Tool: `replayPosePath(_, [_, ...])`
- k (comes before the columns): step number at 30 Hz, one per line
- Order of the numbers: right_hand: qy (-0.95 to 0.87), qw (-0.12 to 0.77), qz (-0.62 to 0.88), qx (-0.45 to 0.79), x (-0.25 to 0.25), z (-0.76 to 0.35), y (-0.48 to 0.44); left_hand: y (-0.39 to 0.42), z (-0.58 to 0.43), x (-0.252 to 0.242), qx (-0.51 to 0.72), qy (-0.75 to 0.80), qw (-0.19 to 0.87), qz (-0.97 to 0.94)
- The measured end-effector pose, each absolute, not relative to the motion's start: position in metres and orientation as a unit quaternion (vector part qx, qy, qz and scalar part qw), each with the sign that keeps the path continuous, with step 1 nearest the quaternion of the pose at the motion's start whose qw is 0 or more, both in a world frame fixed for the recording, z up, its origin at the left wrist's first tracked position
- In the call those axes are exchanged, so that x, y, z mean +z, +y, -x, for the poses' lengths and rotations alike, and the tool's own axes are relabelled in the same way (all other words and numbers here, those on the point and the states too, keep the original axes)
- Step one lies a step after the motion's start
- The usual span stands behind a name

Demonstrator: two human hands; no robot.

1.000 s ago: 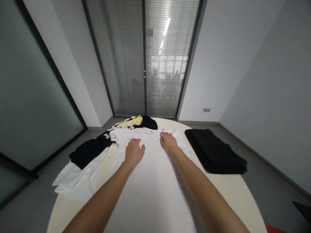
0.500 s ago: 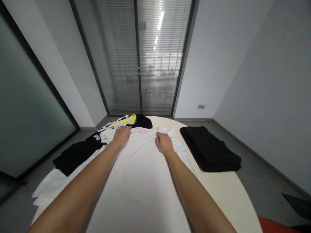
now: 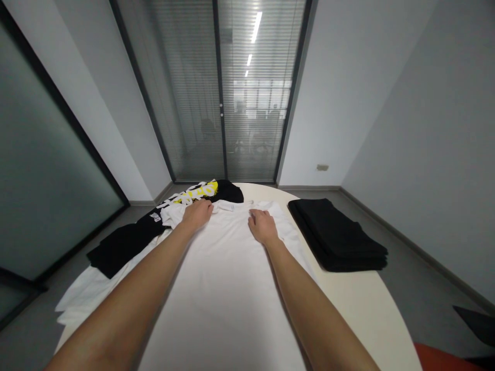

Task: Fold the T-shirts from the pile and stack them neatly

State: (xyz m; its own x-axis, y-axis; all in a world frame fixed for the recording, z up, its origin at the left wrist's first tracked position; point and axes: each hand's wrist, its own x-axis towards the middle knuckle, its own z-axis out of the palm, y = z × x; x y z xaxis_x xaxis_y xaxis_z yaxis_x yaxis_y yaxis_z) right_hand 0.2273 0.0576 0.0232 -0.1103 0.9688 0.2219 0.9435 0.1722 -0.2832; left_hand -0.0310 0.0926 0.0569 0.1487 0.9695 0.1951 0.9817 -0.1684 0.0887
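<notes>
A white T-shirt (image 3: 232, 288) lies spread over the table, its neckline at the far end and its body running down between my forearms. My left hand (image 3: 198, 214) is closed on the shirt's left shoulder, close to the collar, with the fingers curled over the cloth. On the opposite shoulder, my right hand (image 3: 263, 225) has its thumb and fingers bent together on the fabric. The fingertips of both hands are partly hidden. Small creases run across the cloth between the hands.
At the left lies a black garment with yellow and white print (image 3: 127, 245), on top of white clothes (image 3: 83, 293). A folded black stack (image 3: 336, 237) sits at the right of the cream round table (image 3: 363, 309). Behind is a glass partition with blinds (image 3: 255, 129).
My left hand has shifted slightly to the right and its fingers look more curled. The right hand stays almost in place on the shirt. The view has tilted a little.
</notes>
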Motion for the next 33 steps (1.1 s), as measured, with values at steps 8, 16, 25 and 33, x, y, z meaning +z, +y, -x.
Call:
replayPosePath(8, [-0.743,0.192,0.64,0.036,0.023,-0.227,0.058,0.109,0.036,0.054,-0.102,-0.677,-0.001,0.728])
replayPosePath(16, [-0.741,0.202,0.639,0.031,0.018,-0.228,0.06,0.124,0.036,0.052,-0.19,-0.752,-0.028,0.63])
replayPosePath(25, [-0.745,0.189,0.639,0.023,0.017,-0.227,0.06,0.145,0.04,0.043,-0.24,-0.721,-0.096,0.642])
replayPosePath(33, [-0.757,0.122,0.641,0.023,0.016,-0.224,0.06,0.097,0.014,0.043,-0.2,-0.606,0.021,0.77])
